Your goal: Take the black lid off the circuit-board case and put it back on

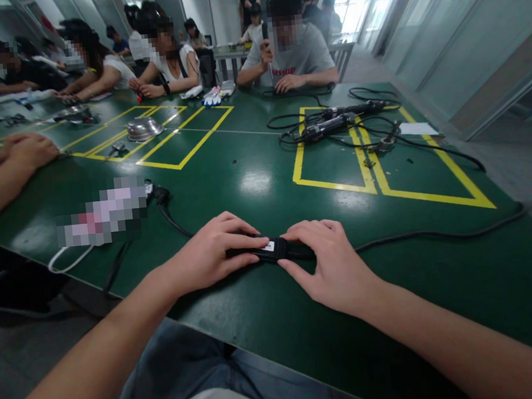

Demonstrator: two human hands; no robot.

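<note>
On the green table's near side lies a black power adapter [279, 248] with a white label. My left hand [212, 255] wraps round its left part, a finger resting beside the label. My right hand [331, 265] pinches its right end between thumb and fingers, where the black cable [420, 235] comes in; the exact join is partly hidden by the fingers. That cable runs right along the table. Left of my hands, a black plug [162, 195] sits at the end of a power strip [120, 204], and its cord leads toward my left hand.
Corded electric screwdrivers [329, 124] with looped cables lie across yellow tape outlines [335, 185] at right. A metal bowl [144, 128] stands farther left. A neighbour's hands [30, 150] rest at the left edge. Opposite, a person [287, 59] holds a tool upright. The table's near edge [232, 341] passes below my forearms.
</note>
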